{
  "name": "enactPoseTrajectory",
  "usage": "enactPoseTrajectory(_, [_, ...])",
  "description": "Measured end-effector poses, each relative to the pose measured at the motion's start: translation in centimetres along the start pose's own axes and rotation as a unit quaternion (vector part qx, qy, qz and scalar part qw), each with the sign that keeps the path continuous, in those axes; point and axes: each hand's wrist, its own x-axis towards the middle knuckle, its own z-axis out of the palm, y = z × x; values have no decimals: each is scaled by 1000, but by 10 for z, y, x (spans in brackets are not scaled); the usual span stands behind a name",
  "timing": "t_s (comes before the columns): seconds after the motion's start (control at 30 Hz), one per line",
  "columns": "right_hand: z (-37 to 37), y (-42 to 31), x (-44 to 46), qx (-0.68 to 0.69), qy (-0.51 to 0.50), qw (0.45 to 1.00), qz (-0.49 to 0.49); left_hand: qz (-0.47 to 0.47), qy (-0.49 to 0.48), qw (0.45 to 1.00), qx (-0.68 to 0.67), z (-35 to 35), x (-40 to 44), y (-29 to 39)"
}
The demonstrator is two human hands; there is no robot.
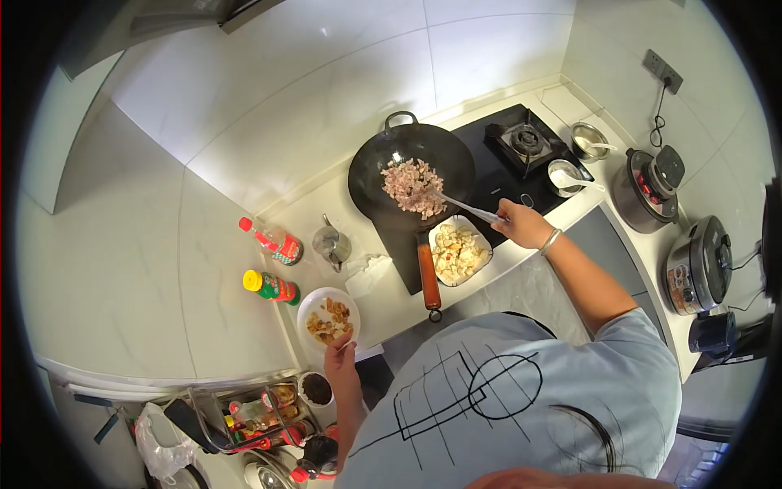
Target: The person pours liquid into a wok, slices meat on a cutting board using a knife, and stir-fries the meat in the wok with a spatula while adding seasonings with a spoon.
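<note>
My right hand (521,224) is closed around the handle of a spatula (472,206), whose far end lies among the chopped pinkish meat (413,187) in a black wok (368,178). The wok sits on the stove, its wooden handle (428,273) towards me. By that handle a white dish (442,280) holds pale chopped pieces (461,251). My left hand (340,350) grips the near rim of a white plate (305,311) with brown chopped food (330,320) on it. The fingers under the plate are hidden.
A metal jug (331,244), a red-capped bottle (273,242) and a yellow-capped bottle (273,287) stand left. Bowls with spoons (566,178) sit beside the free burner (525,140). Cookers (699,265) line the right counter. A bottle rack (261,411) is at lower left.
</note>
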Motion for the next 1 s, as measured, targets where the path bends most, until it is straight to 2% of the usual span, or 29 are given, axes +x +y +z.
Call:
enactPoseTrajectory(0.13, [23,-2,9,25,0,1000,16,-32,-36,999,-8,-7,3,-6])
enactPoseTrajectory(0.3, [-1,-21,-27,17,-9,998,62,0,-24,1000,-4,-10,9,-6])
enactPoseTrajectory(0.37, [17,-7,-29,-14,-11,999,49,-6,-20,1000,-3,-14,7,-9])
enactPoseTrajectory(0.43, [35,-4,-29,2,28,999,31,-14,-23,1000,-8,-10,6,0])
enactPoseTrajectory(0.53, [76,-3,-18,112,70,987,94,4,-43,999,-7,-17,10,-10])
enactPoseTrajectory(0.57, [70,-36,-24,218,33,963,157,1,-48,999,-11,-16,15,-13])
enactPoseTrajectory(0.6, [99,-30,-17,212,56,974,53,-8,-54,998,-4,-10,17,-9])
enactPoseTrajectory(0.63, [95,-58,-21,383,-28,913,134,-15,-54,998,3,-6,15,-2])
enactPoseTrajectory(0.67, [100,-73,-24,506,-64,849,138,-21,-48,999,10,-4,15,3])
enactPoseTrajectory(0.7, [95,-91,-24,514,-102,839,149,-21,-57,998,10,-3,17,3])
enactPoseTrajectory(0.83, [106,-107,-23,394,-118,911,44,-20,-86,996,1,2,24,0])
enactPoseTrajectory(0.93, [102,-94,-25,394,-163,901,80,-31,-97,995,13,11,27,-2])
enactPoseTrajectory(1.0, [92,-87,-28,354,-180,914,83,-38,-97,994,23,20,27,-1])
